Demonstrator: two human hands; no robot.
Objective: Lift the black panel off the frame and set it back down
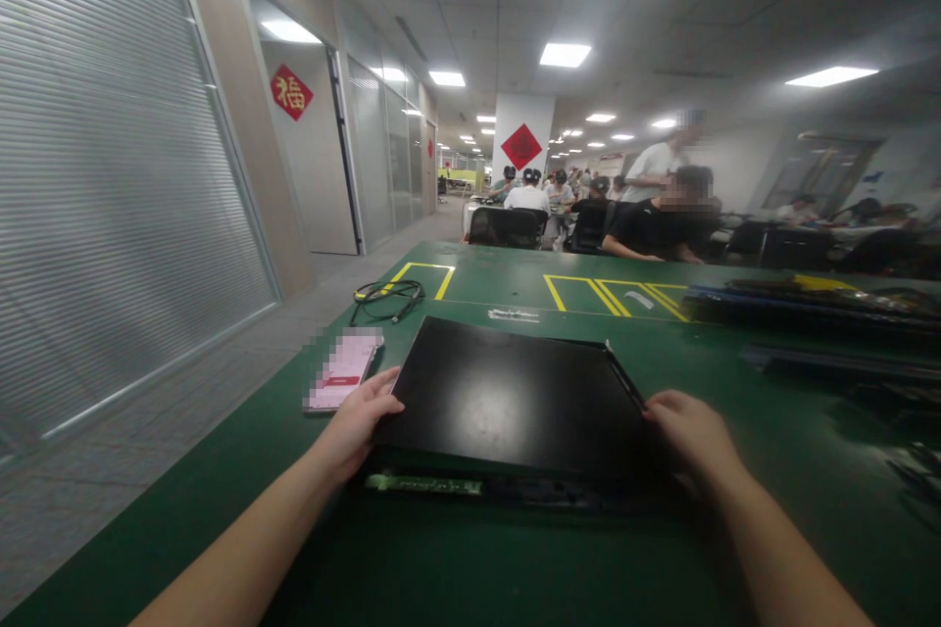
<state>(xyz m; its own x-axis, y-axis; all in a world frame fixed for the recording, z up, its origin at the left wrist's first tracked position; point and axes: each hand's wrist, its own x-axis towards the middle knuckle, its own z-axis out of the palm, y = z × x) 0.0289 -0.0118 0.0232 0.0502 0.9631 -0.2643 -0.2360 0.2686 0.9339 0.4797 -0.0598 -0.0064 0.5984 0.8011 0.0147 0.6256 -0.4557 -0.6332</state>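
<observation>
Gripping black panel edges, hands apart

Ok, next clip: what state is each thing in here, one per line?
Panel: lying flat on the table, dark, gripped at both side edges.
Left hand: on the panel's left edge.
Right hand: on the panel's right edge.
Circuit strip: exposed along the panel's near edge.
Phone: flat, screen lit.
Cable: loosely coiled, unplugged at the visible end.

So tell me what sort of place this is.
Probably an electronics assembly or repair workshop: a green work mat marked with yellow outlines, a black display panel gripped at both sides, and seated workers behind.
</observation>
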